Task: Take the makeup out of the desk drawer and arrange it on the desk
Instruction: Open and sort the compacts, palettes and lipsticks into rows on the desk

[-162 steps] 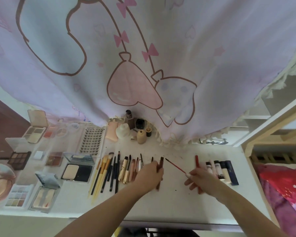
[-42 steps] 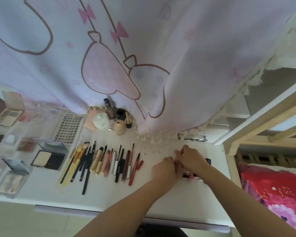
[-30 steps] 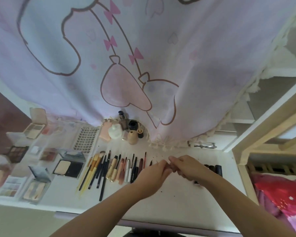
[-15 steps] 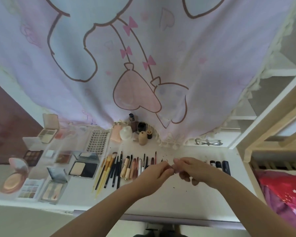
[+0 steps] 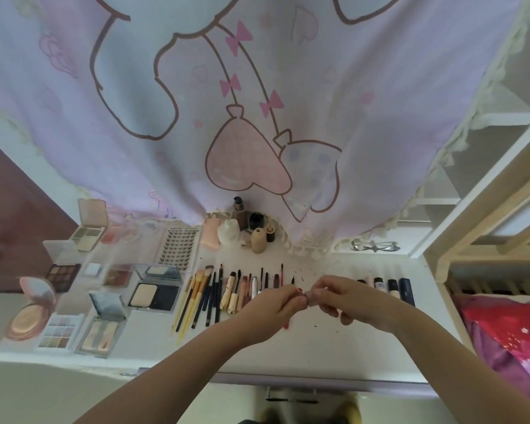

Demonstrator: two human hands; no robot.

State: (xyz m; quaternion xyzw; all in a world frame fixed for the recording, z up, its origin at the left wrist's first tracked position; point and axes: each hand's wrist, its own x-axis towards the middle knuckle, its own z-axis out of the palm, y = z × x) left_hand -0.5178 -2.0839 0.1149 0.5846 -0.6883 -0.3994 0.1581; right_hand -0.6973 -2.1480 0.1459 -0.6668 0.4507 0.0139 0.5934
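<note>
Both hands meet above the middle of the white desk (image 5: 318, 347). My left hand (image 5: 273, 307) and my right hand (image 5: 340, 296) pinch the two ends of a small pink makeup stick (image 5: 310, 298) between their fingertips. A row of brushes and pencils (image 5: 224, 293) lies to the left of the hands. To the right, several tubes (image 5: 392, 289) lie side by side. A red pencil tip (image 5: 286, 325) shows under my left hand.
Open palettes and compacts (image 5: 104, 289) cover the desk's left side, with a lash tray (image 5: 179, 247). Small bottles (image 5: 248, 232) stand at the back under a pink curtain (image 5: 257, 117). An eyelash curler (image 5: 375, 246) lies back right. A wooden bed frame (image 5: 487, 240) stands right. The drawer handle (image 5: 289, 393) shows below.
The hands left the tubes at the right and rose together over the desk's middle, pinching the small stick. The camera tilted so more of the desk's left side shows.
</note>
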